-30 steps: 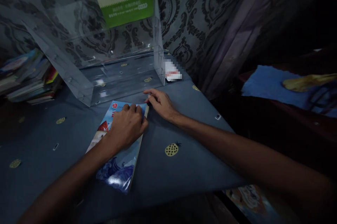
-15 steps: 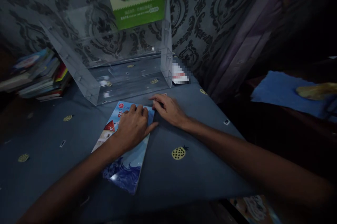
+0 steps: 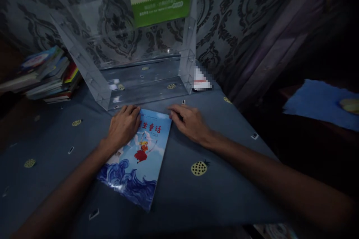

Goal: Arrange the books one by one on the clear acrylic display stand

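A thin paperback picture book [image 3: 146,156] lies face up and slightly slanted on the table. Its blue cover shows red Chinese characters, a small figure in red and dark blue waves. My left hand [image 3: 123,125] is at the upper left edge, its fingers close together and curled on the book, covering part of the cover. At the upper right corner, my right hand [image 3: 189,123] has its thumb and forefinger bent against the book's edge. Its other fingers are curled under and partly hidden.
Behind the book stands a clear acrylic rack [image 3: 102,89], with a green-bordered book [image 3: 162,9] in its upper part. A stack of books [image 3: 53,76] sits at the left. The dark tablecloth [image 3: 224,186] has pineapple prints. A blue cloth [image 3: 319,104] lies off to the right.
My left hand has slid left from the middle of the cover to its left edge, uncovering the title and figure. My right hand stays by the upper right corner. The view has shifted slightly.
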{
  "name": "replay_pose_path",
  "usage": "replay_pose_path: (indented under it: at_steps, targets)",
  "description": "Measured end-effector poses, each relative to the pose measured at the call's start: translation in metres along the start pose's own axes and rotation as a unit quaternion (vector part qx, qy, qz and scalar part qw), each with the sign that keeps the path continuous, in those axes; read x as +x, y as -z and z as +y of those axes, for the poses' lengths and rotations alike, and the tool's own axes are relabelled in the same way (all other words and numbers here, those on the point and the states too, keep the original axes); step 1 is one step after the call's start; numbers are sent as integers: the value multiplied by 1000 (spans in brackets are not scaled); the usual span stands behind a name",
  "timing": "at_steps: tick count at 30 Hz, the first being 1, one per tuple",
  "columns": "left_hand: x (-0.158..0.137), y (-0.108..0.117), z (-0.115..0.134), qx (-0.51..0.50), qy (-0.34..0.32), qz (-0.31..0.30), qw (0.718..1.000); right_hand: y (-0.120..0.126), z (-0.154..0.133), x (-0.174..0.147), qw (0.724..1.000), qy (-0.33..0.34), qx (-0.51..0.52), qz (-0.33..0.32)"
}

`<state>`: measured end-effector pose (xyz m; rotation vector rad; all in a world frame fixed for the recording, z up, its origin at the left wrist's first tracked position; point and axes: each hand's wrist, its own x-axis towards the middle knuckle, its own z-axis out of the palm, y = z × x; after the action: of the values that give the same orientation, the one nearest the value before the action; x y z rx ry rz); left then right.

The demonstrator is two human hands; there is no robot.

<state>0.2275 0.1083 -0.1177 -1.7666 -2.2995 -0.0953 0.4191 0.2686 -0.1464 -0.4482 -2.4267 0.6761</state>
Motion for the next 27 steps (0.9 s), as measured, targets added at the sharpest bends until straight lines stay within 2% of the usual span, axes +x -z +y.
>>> replay_pose_path:
  at_steps: [5, 10, 13, 16, 21, 27]
  targets:
    - [3, 5, 4, 37, -3, -14, 999, 0, -6, -4, 999, 6, -38, -2]
    - [3, 9, 3, 112, 5, -20, 994, 2, -4, -2, 997, 8, 63, -33]
    - [3, 8, 0, 119, 9, -19, 993, 3, -1, 0, 993, -6, 109, -48]
    - [3, 3, -3, 65, -20, -16, 998, 3, 1, 1, 989, -24, 136, -47]
    - [5, -6, 0, -72, -120, -10, 990, 3, 1, 2, 984, -47, 167, -33]
    - [10, -12, 9, -103, -181, -2, 978, 1, 2, 3, 978, -55, 200, -20]
